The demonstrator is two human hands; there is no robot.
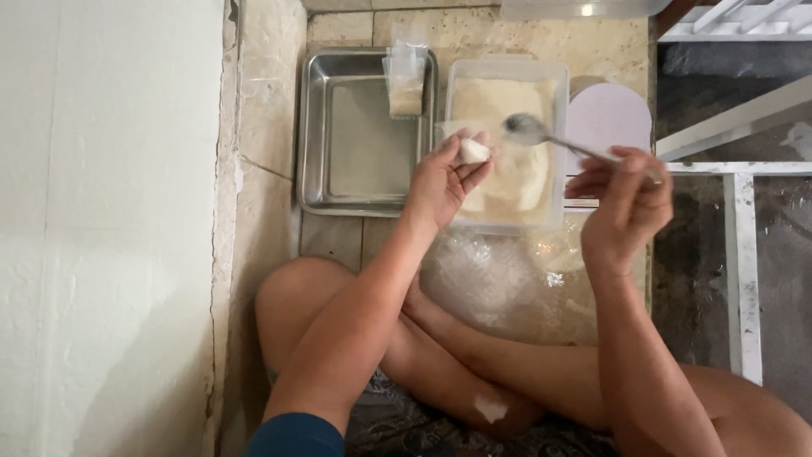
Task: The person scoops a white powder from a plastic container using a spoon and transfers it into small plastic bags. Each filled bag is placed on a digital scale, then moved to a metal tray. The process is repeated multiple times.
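beige stone tile floor (516, 34), white wall (110, 228)

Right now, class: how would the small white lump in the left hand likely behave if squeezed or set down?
The white lump looks soft and doughy, so it would probably dent under squeezing. The left hand holds it with fingertips only, suggesting it is light. Its rounded shape might roll slightly on the metal tray.

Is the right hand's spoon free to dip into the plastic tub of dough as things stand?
Probably yes. The right hand holds the spoon right over the open plastic tub; the left hand, holding a white lump, sits at its near-left edge.
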